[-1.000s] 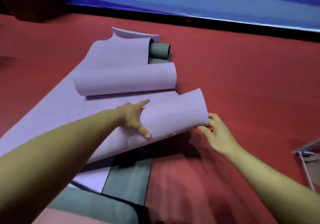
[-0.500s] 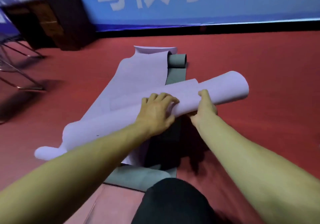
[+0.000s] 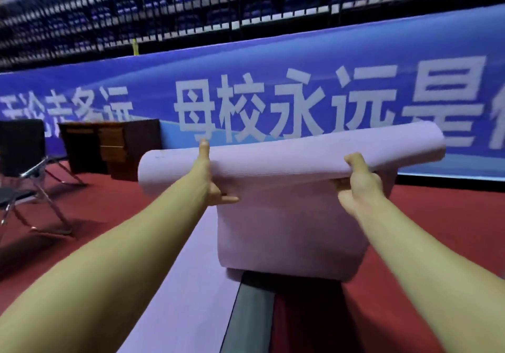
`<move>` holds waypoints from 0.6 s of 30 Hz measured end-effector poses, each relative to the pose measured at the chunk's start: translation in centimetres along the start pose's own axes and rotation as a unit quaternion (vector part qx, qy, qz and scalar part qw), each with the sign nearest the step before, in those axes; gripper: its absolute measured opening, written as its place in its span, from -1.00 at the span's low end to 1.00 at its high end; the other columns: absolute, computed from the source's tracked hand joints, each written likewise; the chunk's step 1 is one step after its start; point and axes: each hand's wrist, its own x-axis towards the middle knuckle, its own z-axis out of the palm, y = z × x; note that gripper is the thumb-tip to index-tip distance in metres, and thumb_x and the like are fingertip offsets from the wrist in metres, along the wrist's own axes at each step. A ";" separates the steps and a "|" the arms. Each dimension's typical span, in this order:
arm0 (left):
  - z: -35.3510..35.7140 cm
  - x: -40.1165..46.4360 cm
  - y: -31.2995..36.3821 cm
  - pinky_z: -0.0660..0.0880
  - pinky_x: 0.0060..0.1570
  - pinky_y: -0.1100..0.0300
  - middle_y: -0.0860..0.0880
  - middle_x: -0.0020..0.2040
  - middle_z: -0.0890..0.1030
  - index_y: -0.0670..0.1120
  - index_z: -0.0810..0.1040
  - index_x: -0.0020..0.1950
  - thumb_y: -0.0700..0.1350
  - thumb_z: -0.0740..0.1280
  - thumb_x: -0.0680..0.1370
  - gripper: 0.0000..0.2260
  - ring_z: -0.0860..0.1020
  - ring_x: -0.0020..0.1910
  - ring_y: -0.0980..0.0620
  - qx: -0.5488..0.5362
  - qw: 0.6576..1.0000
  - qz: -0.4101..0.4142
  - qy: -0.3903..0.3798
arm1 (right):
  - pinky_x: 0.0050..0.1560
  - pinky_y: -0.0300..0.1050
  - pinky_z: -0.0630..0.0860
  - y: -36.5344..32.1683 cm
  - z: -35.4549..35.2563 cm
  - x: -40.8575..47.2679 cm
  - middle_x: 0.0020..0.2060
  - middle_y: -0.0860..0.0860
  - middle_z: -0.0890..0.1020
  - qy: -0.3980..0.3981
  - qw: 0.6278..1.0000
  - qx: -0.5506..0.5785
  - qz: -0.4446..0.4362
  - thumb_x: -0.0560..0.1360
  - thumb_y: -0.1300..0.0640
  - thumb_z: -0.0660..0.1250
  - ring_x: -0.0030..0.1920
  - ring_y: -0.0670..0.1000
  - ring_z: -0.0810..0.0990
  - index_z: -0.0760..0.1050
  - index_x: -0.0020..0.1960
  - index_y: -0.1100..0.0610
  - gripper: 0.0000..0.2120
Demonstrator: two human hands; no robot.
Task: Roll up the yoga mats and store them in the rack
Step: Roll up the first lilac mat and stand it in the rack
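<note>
A lilac yoga mat (image 3: 287, 158) is held up in front of me, its upper part rolled into a tube and a loose flap (image 3: 287, 232) hanging below. My left hand (image 3: 210, 186) grips the roll near its left end, thumb under, fingers over the top. My right hand (image 3: 360, 178) grips it further right, fingers curled round the roll. More lilac mat (image 3: 188, 284) lies flat on the red floor below, beside a grey mat (image 3: 251, 317). No rack is in view.
A blue banner (image 3: 273, 85) with white characters runs along the back, under dark railings. A dark wooden desk (image 3: 114, 147) stands at the back left. A black metal-framed chair (image 3: 24, 178) stands on the left. Red floor (image 3: 451, 216) spreads to the right.
Both hands have lifted the lilac roll from low over the floor to chest height. The view has tipped up from the floor to the banner and railings.
</note>
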 end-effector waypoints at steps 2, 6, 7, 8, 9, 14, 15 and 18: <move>2.2 -0.8 -1.0 0.53 0.09 -0.29 -0.11 0.23 0.51 -0.06 0.33 0.44 0.35 0.46 0.36 -0.19 0.55 0.07 -0.17 -0.008 1.000 0.005 -0.020 | -0.09 0.05 0.61 -3.0 -0.6 -1.0 -0.06 0.07 0.62 -0.011 0.999 0.028 -0.015 0.49 0.33 0.30 -0.12 0.05 0.63 0.48 -0.01 0.15 -0.87; 4.1 -0.3 -5.3 0.58 -0.34 -0.06 -0.13 0.05 0.60 -0.09 0.41 0.35 0.08 0.53 0.40 -0.39 0.58 -0.13 -0.09 -0.062 0.996 0.001 -0.063 | -0.03 0.08 0.64 -5.9 -5.0 -2.1 0.02 0.12 0.63 0.045 0.998 0.043 0.003 0.42 0.25 0.35 -0.07 0.09 0.64 0.51 0.23 0.16 -0.63; 4.2 0.0 -6.8 0.58 -0.32 -0.07 -0.14 0.00 0.58 -0.12 0.41 0.34 0.03 0.51 0.43 -0.44 0.57 -0.11 -0.09 -0.059 0.996 0.003 -0.069 | -0.04 0.11 0.64 -6.0 -6.5 -2.3 0.02 0.13 0.63 0.074 0.996 0.043 0.013 0.41 0.24 0.37 -0.07 0.11 0.64 0.51 0.27 0.15 -0.58; 4.0 0.2 -8.4 0.57 -0.30 -0.09 -0.14 -0.02 0.56 -0.13 0.41 0.33 -0.01 0.50 0.44 -0.47 0.56 -0.11 -0.08 -0.052 0.996 -0.003 -0.071 | -0.07 0.14 0.63 -6.0 -8.0 -2.6 -0.02 0.14 0.63 0.098 0.994 0.043 0.033 0.40 0.23 0.38 -0.09 0.12 0.63 0.51 0.25 0.15 -0.59; 3.7 0.5 -10.2 0.57 -0.28 -0.11 -0.15 -0.01 0.54 -0.13 0.40 0.33 -0.02 0.50 0.45 -0.47 0.54 -0.11 -0.08 -0.037 0.997 -0.015 -0.067 | -0.10 0.15 0.61 -5.7 -9.5 -2.8 -0.07 0.14 0.62 0.124 0.990 0.033 0.056 0.40 0.20 0.39 -0.11 0.13 0.61 0.52 0.21 0.14 -0.63; 0.9 3.3 -18.4 0.60 -0.30 -0.22 -0.19 0.22 0.52 -0.14 0.37 0.38 -0.01 0.55 0.43 -0.38 0.55 -0.08 -0.18 0.050 0.996 -0.079 -0.015 | 0.07 0.23 0.54 -2.3 -17.2 -4.3 -0.09 0.14 0.55 0.255 0.952 -0.006 0.168 0.40 0.12 0.43 -0.12 0.14 0.56 0.46 0.15 0.17 -0.64; 0.4 3.6 -19.7 0.59 -0.39 -0.18 -0.19 0.22 0.54 -0.13 0.37 0.38 0.01 0.55 0.42 -0.37 0.57 -0.12 -0.18 0.068 0.994 -0.090 -0.010 | 0.11 0.26 0.52 -1.3 -18.5 -4.7 -0.05 0.14 0.56 0.275 0.943 -0.008 0.187 0.39 0.11 0.44 -0.09 0.15 0.57 0.45 0.20 0.17 -0.59; -1.1 4.4 -23.6 0.51 -0.44 -0.14 -0.17 0.06 0.53 -0.12 0.35 0.41 0.06 0.50 0.47 -0.39 0.53 -0.23 -0.17 0.145 0.979 -0.140 0.016 | 0.13 0.30 0.44 1.9 -21.6 -5.3 0.19 0.08 0.51 0.369 0.893 -0.056 0.252 0.34 0.04 0.45 0.11 0.20 0.51 0.40 0.27 0.12 -0.45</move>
